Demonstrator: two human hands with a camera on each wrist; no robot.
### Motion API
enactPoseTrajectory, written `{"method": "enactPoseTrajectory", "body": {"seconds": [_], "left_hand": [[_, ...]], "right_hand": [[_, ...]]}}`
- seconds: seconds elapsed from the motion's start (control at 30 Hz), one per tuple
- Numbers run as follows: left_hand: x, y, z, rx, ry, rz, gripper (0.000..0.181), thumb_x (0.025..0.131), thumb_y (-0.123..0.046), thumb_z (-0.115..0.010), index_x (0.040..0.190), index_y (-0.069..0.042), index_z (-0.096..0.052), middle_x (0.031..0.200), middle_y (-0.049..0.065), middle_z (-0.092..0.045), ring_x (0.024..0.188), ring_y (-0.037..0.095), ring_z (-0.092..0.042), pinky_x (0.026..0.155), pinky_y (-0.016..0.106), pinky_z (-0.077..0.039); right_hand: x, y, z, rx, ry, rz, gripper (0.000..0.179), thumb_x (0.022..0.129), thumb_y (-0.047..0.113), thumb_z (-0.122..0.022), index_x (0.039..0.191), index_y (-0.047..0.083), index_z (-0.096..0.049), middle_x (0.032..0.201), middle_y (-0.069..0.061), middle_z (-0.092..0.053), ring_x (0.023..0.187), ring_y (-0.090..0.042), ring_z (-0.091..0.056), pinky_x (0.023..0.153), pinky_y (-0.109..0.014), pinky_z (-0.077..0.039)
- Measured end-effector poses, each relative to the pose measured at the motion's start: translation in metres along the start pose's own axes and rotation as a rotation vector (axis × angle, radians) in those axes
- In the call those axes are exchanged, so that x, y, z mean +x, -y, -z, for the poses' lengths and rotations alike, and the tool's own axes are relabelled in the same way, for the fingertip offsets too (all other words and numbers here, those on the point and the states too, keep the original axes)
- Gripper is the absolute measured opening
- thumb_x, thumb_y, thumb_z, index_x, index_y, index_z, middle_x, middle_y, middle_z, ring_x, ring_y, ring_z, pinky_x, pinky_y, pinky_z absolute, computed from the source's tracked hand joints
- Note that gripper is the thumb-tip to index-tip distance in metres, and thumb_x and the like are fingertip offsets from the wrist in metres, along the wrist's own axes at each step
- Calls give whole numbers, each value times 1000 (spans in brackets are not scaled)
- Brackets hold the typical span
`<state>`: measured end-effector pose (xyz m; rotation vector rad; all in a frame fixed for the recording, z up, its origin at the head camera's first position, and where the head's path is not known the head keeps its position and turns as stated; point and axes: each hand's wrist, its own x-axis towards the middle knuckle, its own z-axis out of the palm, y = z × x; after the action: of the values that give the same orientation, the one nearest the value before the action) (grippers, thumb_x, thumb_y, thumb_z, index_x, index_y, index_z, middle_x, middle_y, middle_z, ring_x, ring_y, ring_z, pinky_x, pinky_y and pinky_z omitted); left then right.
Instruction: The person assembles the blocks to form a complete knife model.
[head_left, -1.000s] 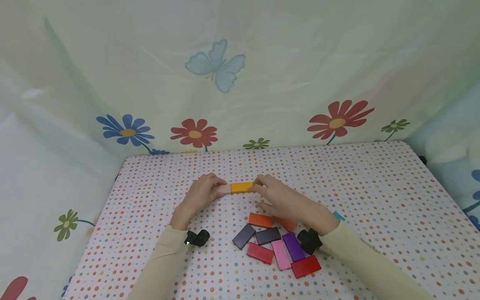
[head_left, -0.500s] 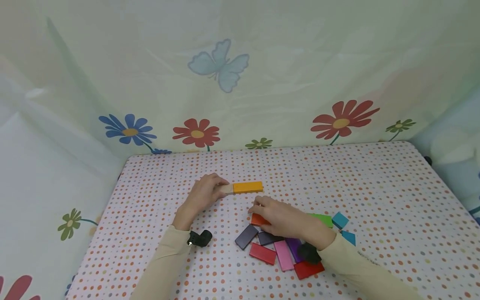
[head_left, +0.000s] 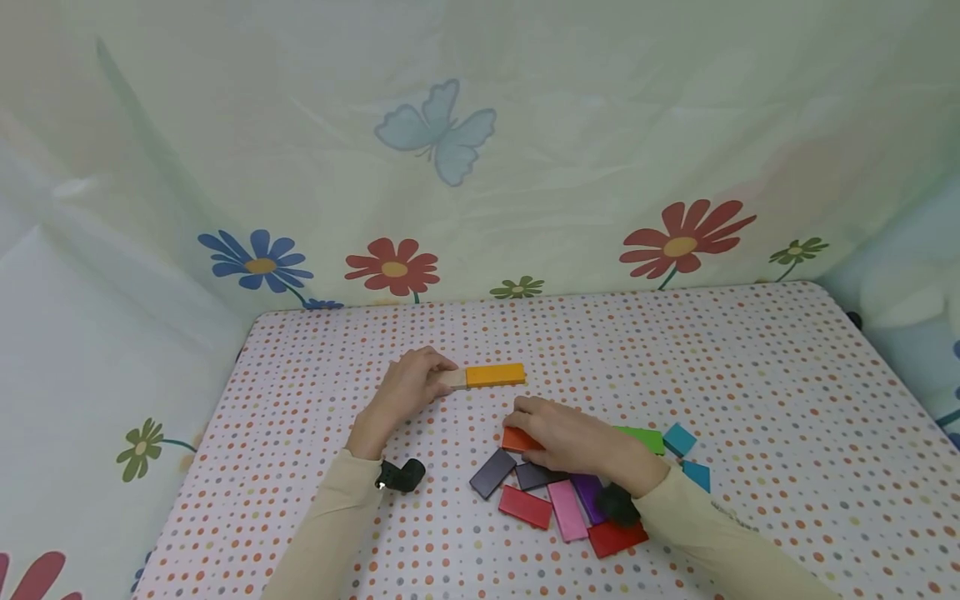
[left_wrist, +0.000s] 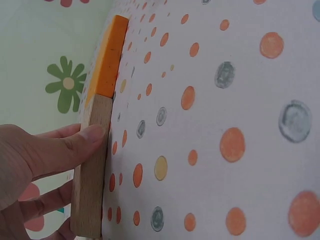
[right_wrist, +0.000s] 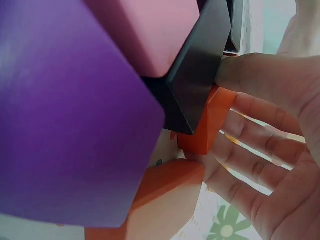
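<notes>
The worktop had a dotted surface. Its far edge met the printed curtain across the middle of the frame; its left edge slanted to the lower left, its right edge to the lower right. A strip of dotted surface separated the yellow block from the far edge. A wider stretch lay between the two blue blocks and the right edge.

The left hand, left of centre, gripped the wooden block: thumb on one face, fingers behind it, the gap narrowed to the block's thickness. The wooden block's far end met the yellow block end to end, as I could see in the left wrist view.

The right hand, just below centre, held the orange block between thumb and fingers, spaced to its width. The thumb lay close against a black block; I could not tell whether it touched. Toward the lower centre, a pink block stood between a red block and a purple block.
</notes>
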<state>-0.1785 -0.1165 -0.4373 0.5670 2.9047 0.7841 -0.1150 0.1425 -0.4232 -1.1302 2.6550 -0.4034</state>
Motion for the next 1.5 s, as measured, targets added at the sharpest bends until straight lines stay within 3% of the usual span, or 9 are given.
{"method": "enactPoseTrajectory", "body": {"seconds": [0.27,0.47,0.73,0.97,1.23,1.5], "left_hand": [[-1,2,-1,-3,-2,11,28,91,-12,-83,118,-12,-78,111,5,-71,105,28,-64,94,58,-48],[0,2,-1,-8,-4,14,28,90,-12,-83,118,-12,-78,114,5,-71,107,27,-64,96,56,-47],[1,2,-1,-17,-9,7,28,90,-12,-84,117,-12,-79,112,4,-71,105,27,-64,93,52,-49],[1,3,-1,-20,-9,-5,26,90,-12,-84,116,-12,-79,111,4,-71,103,26,-64,90,49,-50],[3,4,-2,-26,-7,1,26,90,-12,-84,116,-12,-79,112,5,-72,103,26,-64,90,48,-50],[2,3,-1,-31,-6,11,27,90,-12,-84,116,-12,-79,111,4,-72,103,26,-64,91,49,-49]], "right_hand": [[2,0,-1,3,14,-4,39,91,13,-83,126,1,-70,121,-15,-64,105,-25,-65,93,-42,-59],[1,-5,2,-19,-29,23,37,90,11,-83,124,3,-71,115,-10,-63,95,-19,-60,86,-36,-59],[-2,-15,18,-4,-97,-44,42,91,13,-83,129,5,-70,127,-15,-63,109,-27,-63,92,-44,-59],[0,-32,29,14,-167,-92,40,88,11,-86,125,4,-73,119,-11,-64,103,-23,-63,89,-39,-61],[6,-59,31,51,-181,-124,38,88,5,-84,125,2,-73,115,-11,-65,101,-24,-61,89,-41,-59],[14,-68,33,47,-182,-132,36,88,1,-81,123,-1,-73,110,-10,-66,97,-23,-60,87,-41,-59]]}}
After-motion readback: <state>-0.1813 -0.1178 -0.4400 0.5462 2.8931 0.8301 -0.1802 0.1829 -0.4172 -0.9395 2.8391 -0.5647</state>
